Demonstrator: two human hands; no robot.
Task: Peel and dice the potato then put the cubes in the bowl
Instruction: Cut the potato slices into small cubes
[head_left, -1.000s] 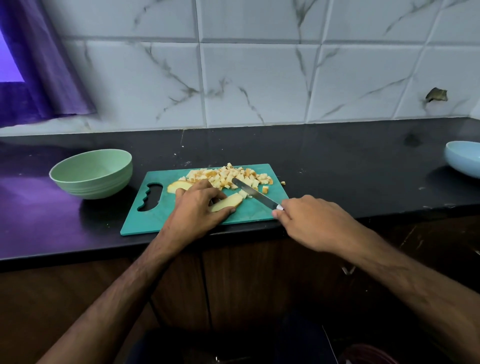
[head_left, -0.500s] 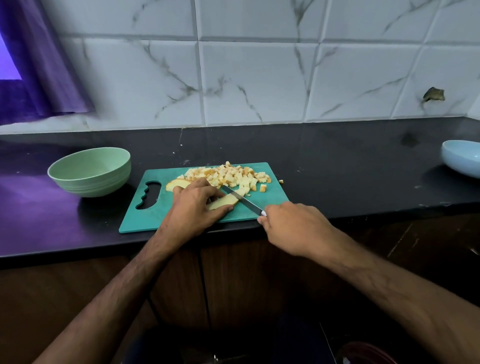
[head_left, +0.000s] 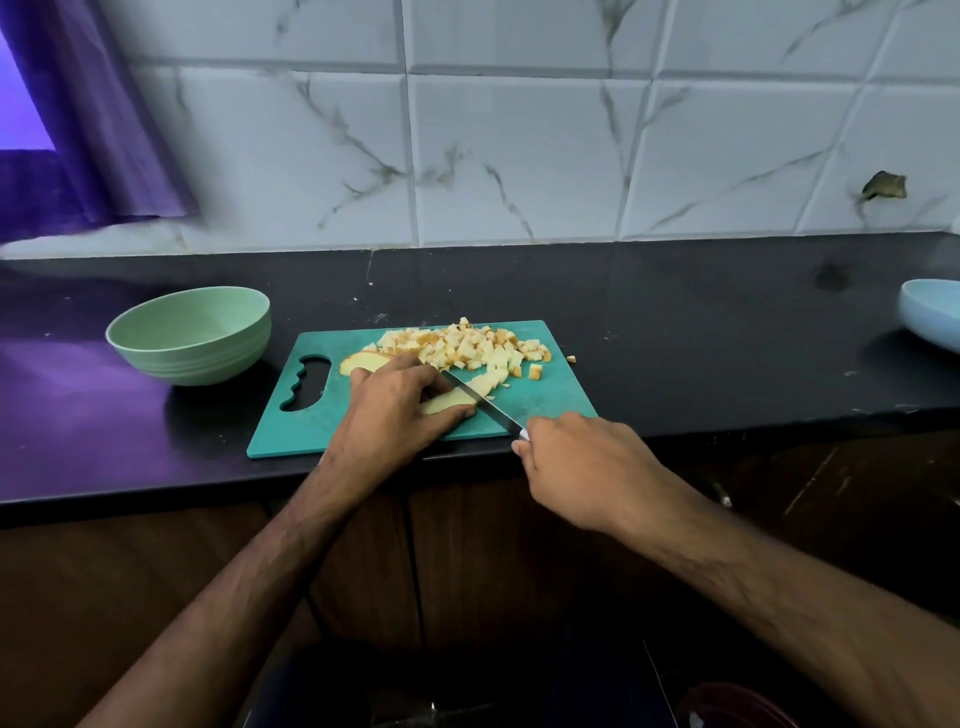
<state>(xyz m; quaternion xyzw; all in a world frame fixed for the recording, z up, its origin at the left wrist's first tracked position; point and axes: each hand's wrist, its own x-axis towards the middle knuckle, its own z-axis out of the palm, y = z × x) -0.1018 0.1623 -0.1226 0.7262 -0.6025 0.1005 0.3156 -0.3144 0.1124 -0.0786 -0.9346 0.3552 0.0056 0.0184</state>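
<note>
A teal cutting board (head_left: 540, 402) lies at the counter's front edge. A pile of pale potato cubes (head_left: 467, 349) covers its far side. My left hand (head_left: 395, 410) holds a peeled potato slice (head_left: 448, 401) down on the board, fingers curled over it. Another potato slice (head_left: 363, 360) lies just beyond that hand. My right hand (head_left: 582, 465) grips the handle of a knife (head_left: 483, 406), whose blade rests against the held slice's right end. An empty green bowl (head_left: 189, 335) stands left of the board.
A light blue bowl (head_left: 932, 317) sits at the far right of the dark counter (head_left: 701, 332). One stray cube (head_left: 571, 359) lies just off the board's right edge. A tiled wall runs behind; a purple curtain (head_left: 78, 119) hangs at the left.
The knife and my right hand have moved left, from the cube pile to the end of the slice under my left hand. My left hand has stayed on the slice.
</note>
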